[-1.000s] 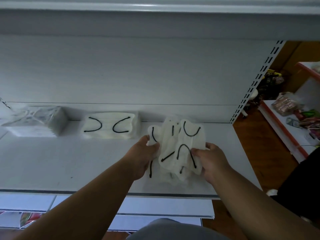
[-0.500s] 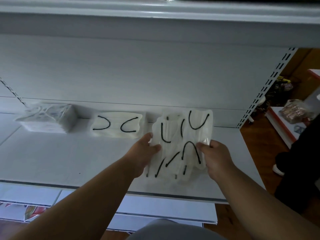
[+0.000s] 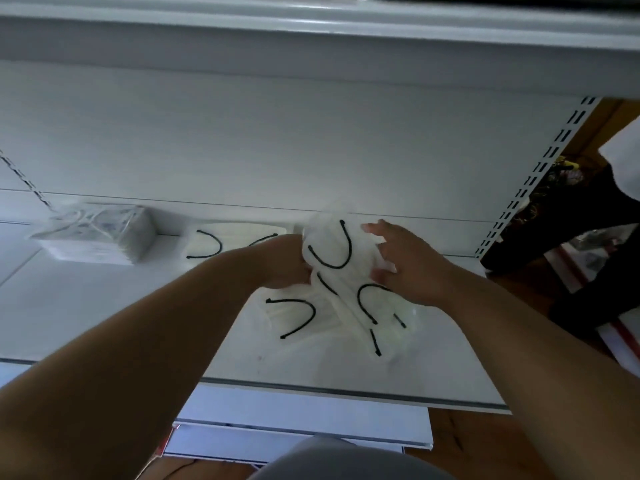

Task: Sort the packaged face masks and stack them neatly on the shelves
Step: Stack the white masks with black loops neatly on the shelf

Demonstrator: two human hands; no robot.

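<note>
Sorting masks on the shelf

My left hand point(image 3: 289, 261) gripped one side of a lifted mask pack point(image 3: 329, 247); my right hand point(image 3: 405, 263) touched its other side, fingers spread. More packs point(image 3: 332, 313) lay loose on the shelf point(image 3: 104, 306) under both hands. A neat pack point(image 3: 207, 244) and a stack point(image 3: 100, 233) sat beyond my left hand.

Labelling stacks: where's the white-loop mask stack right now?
Head view, far left on the shelf by its back panel: white-loop mask stack, just left of the black-loop stack.
</note>
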